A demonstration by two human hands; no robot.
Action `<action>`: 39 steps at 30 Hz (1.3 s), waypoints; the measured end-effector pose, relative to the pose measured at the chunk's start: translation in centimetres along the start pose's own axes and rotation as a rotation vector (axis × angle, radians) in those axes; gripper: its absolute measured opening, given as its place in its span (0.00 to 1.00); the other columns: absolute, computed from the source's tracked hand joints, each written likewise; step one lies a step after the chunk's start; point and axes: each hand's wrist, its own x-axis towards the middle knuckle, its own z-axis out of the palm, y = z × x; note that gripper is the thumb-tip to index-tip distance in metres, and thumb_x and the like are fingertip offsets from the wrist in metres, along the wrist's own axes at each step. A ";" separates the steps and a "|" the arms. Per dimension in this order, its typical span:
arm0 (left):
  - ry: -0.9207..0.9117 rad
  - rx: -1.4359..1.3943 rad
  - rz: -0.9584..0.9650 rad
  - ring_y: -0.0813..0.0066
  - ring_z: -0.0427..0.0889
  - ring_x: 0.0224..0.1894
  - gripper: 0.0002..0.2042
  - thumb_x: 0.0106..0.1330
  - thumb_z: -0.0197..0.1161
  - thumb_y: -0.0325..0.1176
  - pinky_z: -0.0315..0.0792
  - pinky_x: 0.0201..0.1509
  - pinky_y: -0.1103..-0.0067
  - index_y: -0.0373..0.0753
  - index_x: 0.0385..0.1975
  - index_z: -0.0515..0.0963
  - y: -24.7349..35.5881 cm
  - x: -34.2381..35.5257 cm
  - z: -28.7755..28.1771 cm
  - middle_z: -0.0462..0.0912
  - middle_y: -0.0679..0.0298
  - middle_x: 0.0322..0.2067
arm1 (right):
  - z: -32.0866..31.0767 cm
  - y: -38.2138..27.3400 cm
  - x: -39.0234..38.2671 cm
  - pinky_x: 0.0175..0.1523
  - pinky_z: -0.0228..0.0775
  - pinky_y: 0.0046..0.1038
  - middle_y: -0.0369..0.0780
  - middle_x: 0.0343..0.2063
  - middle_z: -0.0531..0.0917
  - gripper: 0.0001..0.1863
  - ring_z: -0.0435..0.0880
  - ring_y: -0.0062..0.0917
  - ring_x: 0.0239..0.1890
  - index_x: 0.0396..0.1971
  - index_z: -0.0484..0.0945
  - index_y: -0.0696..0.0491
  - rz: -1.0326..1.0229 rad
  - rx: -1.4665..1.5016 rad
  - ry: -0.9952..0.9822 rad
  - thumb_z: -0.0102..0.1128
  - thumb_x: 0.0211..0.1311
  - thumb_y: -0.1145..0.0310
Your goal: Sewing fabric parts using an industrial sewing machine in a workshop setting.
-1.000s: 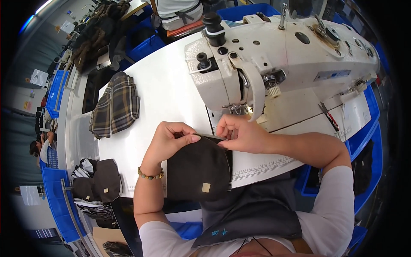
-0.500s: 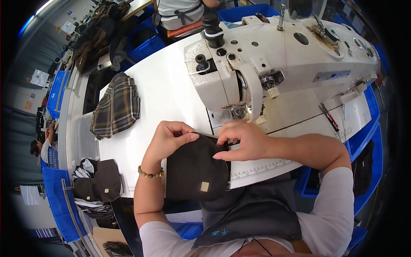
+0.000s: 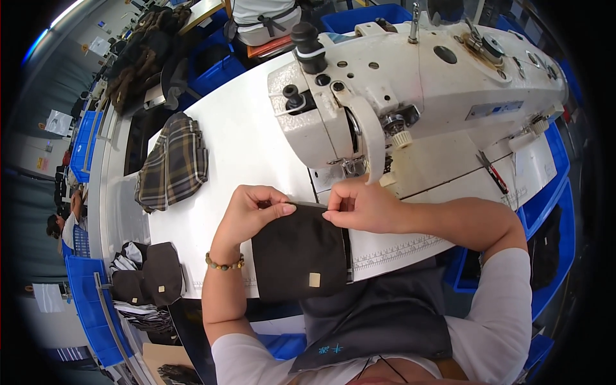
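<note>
A dark brown fabric piece hangs over the front edge of the white sewing table, with a small cream square label near its lower end. At its top left corner, my left hand pinches the fabric edge between thumb and fingers; a beaded bracelet circles that wrist. The top right corner is pinched in my right hand, and the edge runs fairly straight between the two. Just beyond my right hand stands the needle area of a white sewing machine.
Folded plaid fabric lies on the table's left side. More dark labelled pieces are stacked at the left edge. Red-handled snips rest right of the machine. A printed ruler runs along the front edge. Blue bins stand at the right.
My right hand has closed its fingers on the fabric's top right corner and shifted slightly left. The top edge now looks straighter. The left hand keeps its pinch.
</note>
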 end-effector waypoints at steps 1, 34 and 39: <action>0.000 0.003 -0.006 0.91 0.73 0.25 0.05 0.58 0.73 0.26 0.67 0.29 0.90 0.31 0.28 0.84 -0.1 0.0 -0.1 0.81 0.72 0.22 | 0.0 0.0 0.1 0.31 0.69 0.18 0.31 0.22 0.78 0.09 0.75 0.11 0.24 0.25 0.76 0.55 0.019 0.022 -0.014 0.68 0.58 0.70; -0.372 -0.232 0.014 0.94 0.64 0.30 0.04 0.72 0.58 0.31 0.62 0.37 0.91 0.38 0.36 0.75 2.4 -1.8 0.8 0.71 0.80 0.26 | 1.2 -3.5 -2.6 0.25 0.70 0.23 0.36 0.27 0.82 0.19 0.82 0.23 0.25 0.46 0.81 0.52 -0.807 -0.445 -0.010 0.59 0.51 0.77; -0.382 -0.026 0.048 0.91 0.66 0.29 0.05 0.71 0.60 0.30 0.63 0.36 0.88 0.36 0.35 0.74 4.0 -1.7 0.7 0.72 0.79 0.25 | 0.2 -4.7 -2.4 0.19 0.59 0.17 0.32 0.22 0.77 0.14 0.74 0.17 0.19 0.36 0.82 0.56 -1.207 -0.974 0.176 0.64 0.44 0.76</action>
